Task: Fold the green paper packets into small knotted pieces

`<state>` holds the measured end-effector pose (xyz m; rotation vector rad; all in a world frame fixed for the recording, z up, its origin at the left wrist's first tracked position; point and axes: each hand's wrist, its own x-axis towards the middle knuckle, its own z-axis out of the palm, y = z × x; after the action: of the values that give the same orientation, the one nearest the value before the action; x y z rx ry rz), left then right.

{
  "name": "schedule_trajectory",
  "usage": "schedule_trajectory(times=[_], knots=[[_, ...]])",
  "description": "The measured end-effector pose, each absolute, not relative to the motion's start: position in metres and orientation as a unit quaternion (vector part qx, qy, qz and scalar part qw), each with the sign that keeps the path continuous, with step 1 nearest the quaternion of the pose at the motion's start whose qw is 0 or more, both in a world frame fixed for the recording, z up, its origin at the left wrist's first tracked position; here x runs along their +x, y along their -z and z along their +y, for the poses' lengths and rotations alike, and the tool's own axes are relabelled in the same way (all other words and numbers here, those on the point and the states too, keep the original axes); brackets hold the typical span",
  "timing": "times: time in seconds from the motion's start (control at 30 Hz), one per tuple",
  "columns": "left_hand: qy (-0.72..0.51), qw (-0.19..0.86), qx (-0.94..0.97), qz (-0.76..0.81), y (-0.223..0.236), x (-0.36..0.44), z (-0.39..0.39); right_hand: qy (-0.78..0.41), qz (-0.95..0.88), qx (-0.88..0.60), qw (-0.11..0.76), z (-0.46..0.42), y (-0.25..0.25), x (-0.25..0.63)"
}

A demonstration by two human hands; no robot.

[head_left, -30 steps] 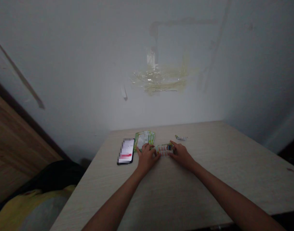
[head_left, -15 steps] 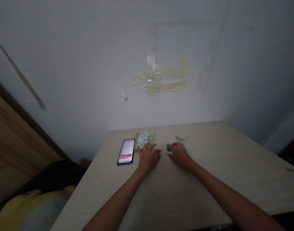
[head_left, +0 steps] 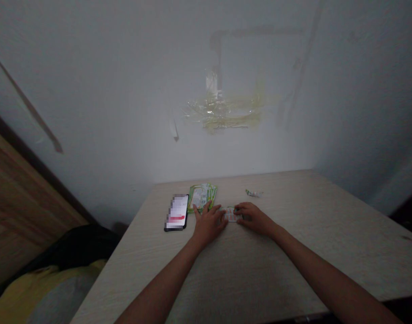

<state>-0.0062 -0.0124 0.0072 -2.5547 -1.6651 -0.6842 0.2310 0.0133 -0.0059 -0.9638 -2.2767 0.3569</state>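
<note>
A small packet [head_left: 230, 214] with red and white print lies flat on the pale wooden table [head_left: 293, 252], and both my hands press on it. My left hand [head_left: 208, 220] rests on its left end with fingers stretched out flat. On its right end lies my right hand [head_left: 254, 217], fingers curled down over the edge. Most of the packet is hidden under my fingers. Just beyond my left hand lies a stack of green packets [head_left: 202, 196].
A phone [head_left: 177, 212] with a lit screen lies left of the green packets. A small crumpled wrapper scrap [head_left: 253, 193] sits further back on the right. The table abuts a white wall with tape residue [head_left: 226, 112]. Dark and yellow cloth [head_left: 54, 279] lies low left.
My hands have drawn closer together over the small packet, so less of it shows. My left fingers have spread out flat. Phone and green packets have stayed put.
</note>
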Motion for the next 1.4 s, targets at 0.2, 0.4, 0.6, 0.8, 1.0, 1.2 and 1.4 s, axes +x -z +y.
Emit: schedule_trajectory(times=[0.2, 0.4, 0.6, 0.8, 1.0, 1.2, 1.4], knots=[[0.229, -0.003, -0.828, -0.512, -0.006, -0.007, -0.011, -0.124, -0.877, -0.341, 0.315, 0.013, 0.008, 0.227], [0.224, -0.025, -0.838, -0.497, -0.007, -0.008, -0.010, -0.105, -0.893, -0.323, 0.294, 0.014, 0.002, 0.223], [0.220, -0.029, -0.836, -0.501, -0.007, -0.009, -0.010, -0.104, -0.910, -0.313, 0.252, 0.019, -0.006, 0.230], [0.215, -0.024, -0.833, -0.510, -0.007, -0.007, -0.010, -0.116, -0.913, -0.299, 0.251, 0.018, -0.008, 0.230], [0.219, -0.019, -0.822, -0.525, -0.010, 0.000, -0.011, -0.107, -0.887, -0.341, 0.294, 0.019, -0.001, 0.222], [0.225, -0.026, -0.810, -0.541, -0.013, 0.006, -0.013, -0.087, -0.856, -0.406, 0.309, 0.017, 0.001, 0.210], [0.232, -0.017, -0.808, -0.541, -0.012, 0.007, -0.013, -0.085, -0.843, -0.426, 0.317, 0.018, 0.004, 0.205]])
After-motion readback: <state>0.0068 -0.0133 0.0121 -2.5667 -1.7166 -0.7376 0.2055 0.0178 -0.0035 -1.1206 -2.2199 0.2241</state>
